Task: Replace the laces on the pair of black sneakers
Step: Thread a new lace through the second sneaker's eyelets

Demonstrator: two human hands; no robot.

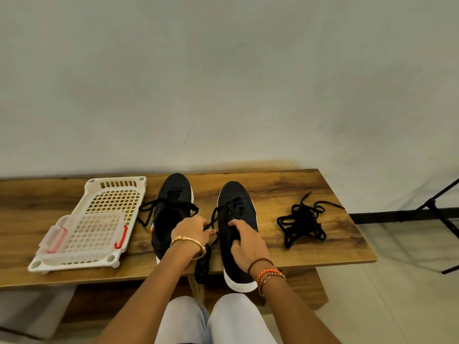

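Left hand (191,229) pinches the lace (211,219) to pull it free, right hand (244,240) grips the right sneaker (236,209) steady, spare laces (301,223) waiting beside it.

Left hand (192,229) pinches lace (211,220) — right hand (244,240) grips sneaker (236,234).

Two black sneakers with white soles, side by side on the wooden bench, toes toward the wall. Left sneaker (171,209): laces undone, loose ends looping out to its left. Right sneaker (236,219): heel overhangs the near bench edge, lace (211,234) partly threaded, slack running down between the shoes. Spare black laces (301,219) lie in a tangled pile right of the pair, apart from it.
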